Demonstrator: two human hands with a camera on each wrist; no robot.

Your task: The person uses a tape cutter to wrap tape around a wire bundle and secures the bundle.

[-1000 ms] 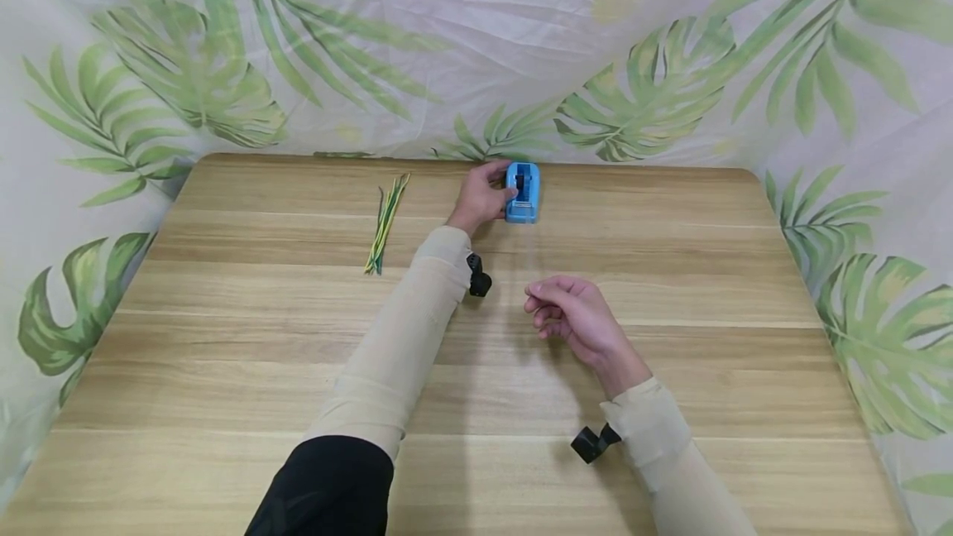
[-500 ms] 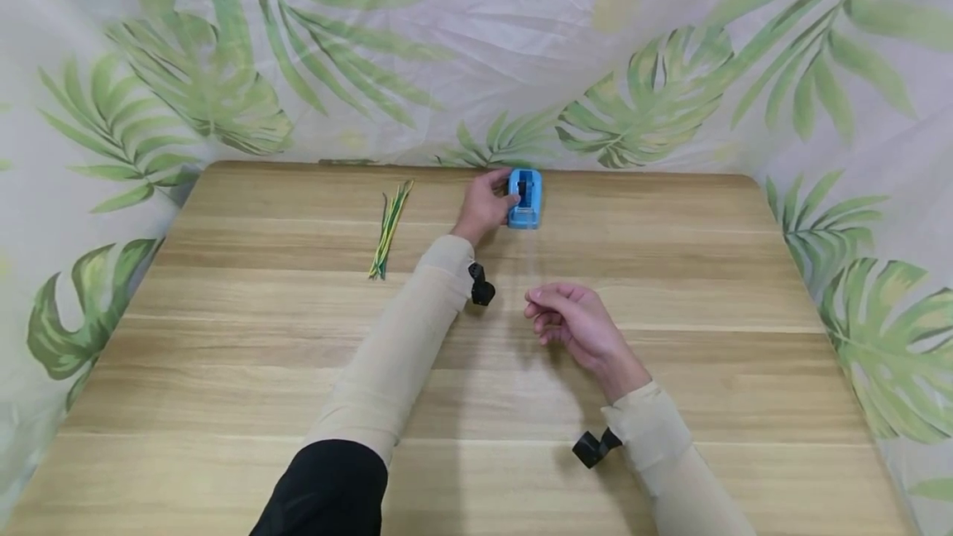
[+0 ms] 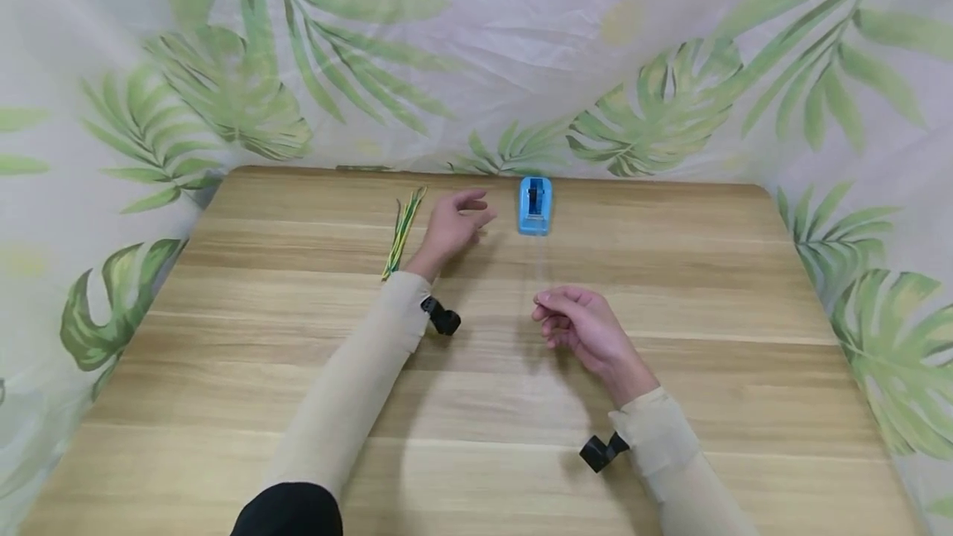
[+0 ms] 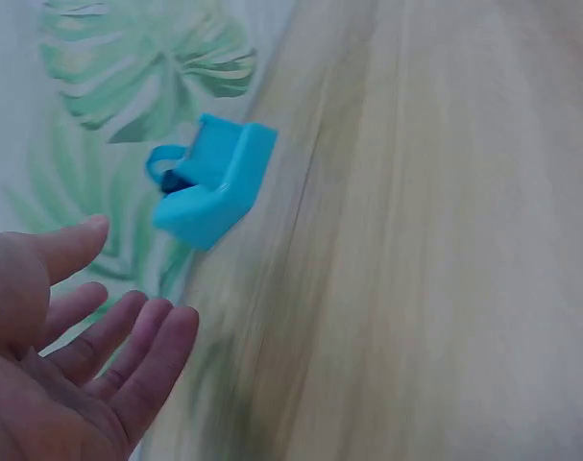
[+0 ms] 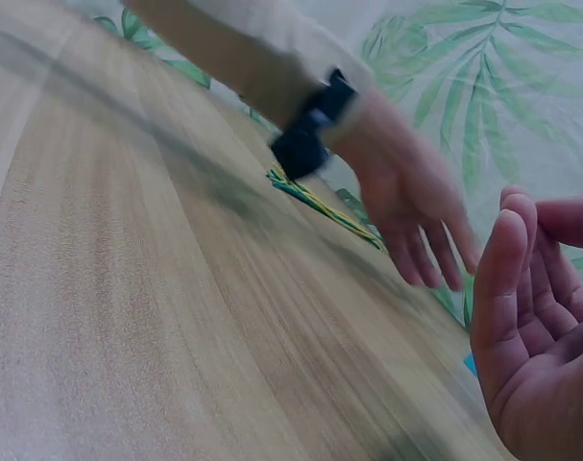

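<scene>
A blue tape dispenser (image 3: 534, 207) stands at the table's far edge. From its front a faint strip of clear tape (image 3: 539, 259) runs toward the near side. The right hand (image 3: 584, 329) pinches the end of this strip between thumb and forefinger, its other fingers curled. To the left of the dispenser, and apart from it, hovers the left hand (image 3: 456, 226). In the left wrist view the left hand (image 4: 85, 355) has its fingers spread and holds nothing, with the dispenser (image 4: 219, 182) beyond the fingertips.
Left of the left hand lies a bundle of yellow and green wires or ties (image 3: 404, 232), partly behind the wrist. A leaf-patterned cloth (image 3: 417, 48) hangs right behind the wooden table (image 3: 476, 404) and at its sides.
The left hand has let go of the tape dispenser and moved left, toward the yellow and green bundle. The right hand stays nearly in place with the tape. The head view has shifted slightly.
</scene>
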